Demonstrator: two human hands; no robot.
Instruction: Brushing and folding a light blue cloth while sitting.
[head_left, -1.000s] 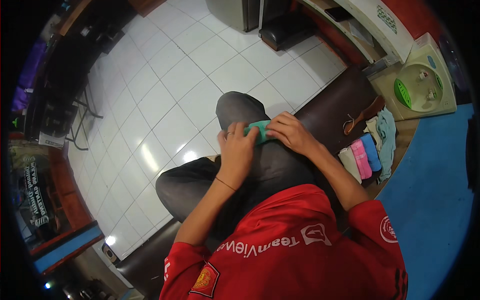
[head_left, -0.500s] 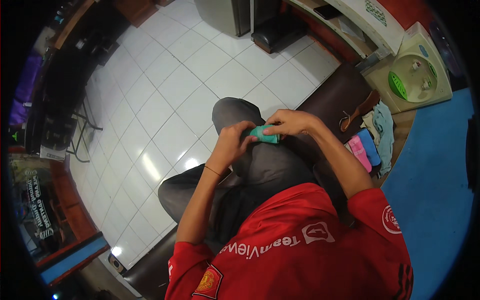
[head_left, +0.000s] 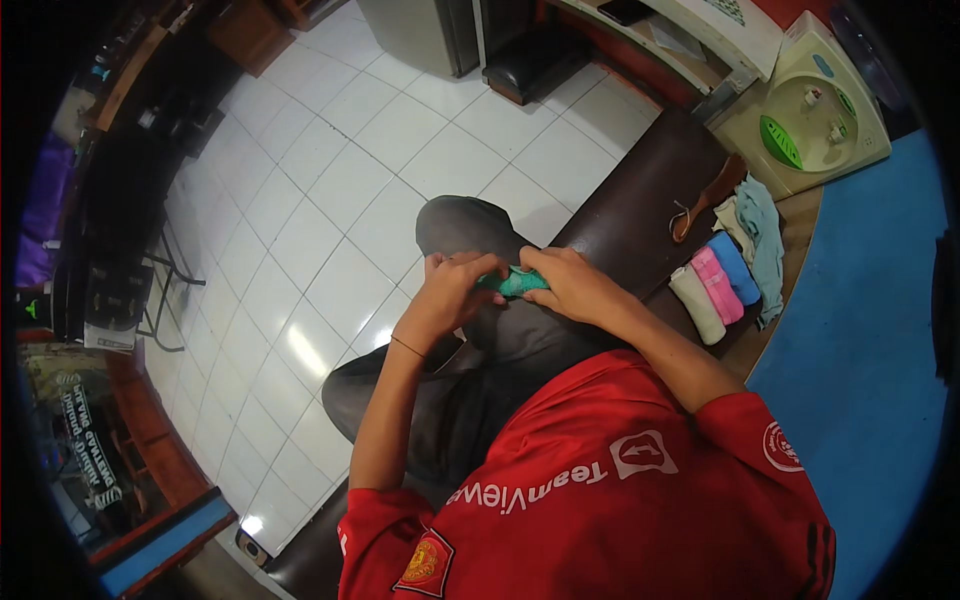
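Note:
A small rolled-up green cloth (head_left: 522, 283) rests just above my right thigh, held at both ends. My left hand (head_left: 450, 288) is closed around the left end, thumb below and fingers over the top. On the other end my right hand (head_left: 572, 284) is closed too, its fingers curled over the cloth. The fingers cover much of the roll. To the right on the bench lie a cream cloth roll (head_left: 697, 304), a pink cloth roll (head_left: 716, 284) and a blue cloth roll (head_left: 736, 266), side by side. A loose pale blue-green cloth (head_left: 763, 245) lies beyond them.
I sit on a dark brown bench (head_left: 630, 205). A brown wooden-handled item (head_left: 716, 196) with a cord loop lies near the cloths. A cream water dispenser (head_left: 745, 150) stands at the bench's far end, beside a blue surface (head_left: 860, 300). A black stool (head_left: 540, 62) stands farther off.
My right hand has turned and now wraps farther over the green cloth, with the fingers of both hands curled in. The view has shifted, bringing the cream roll fully into sight.

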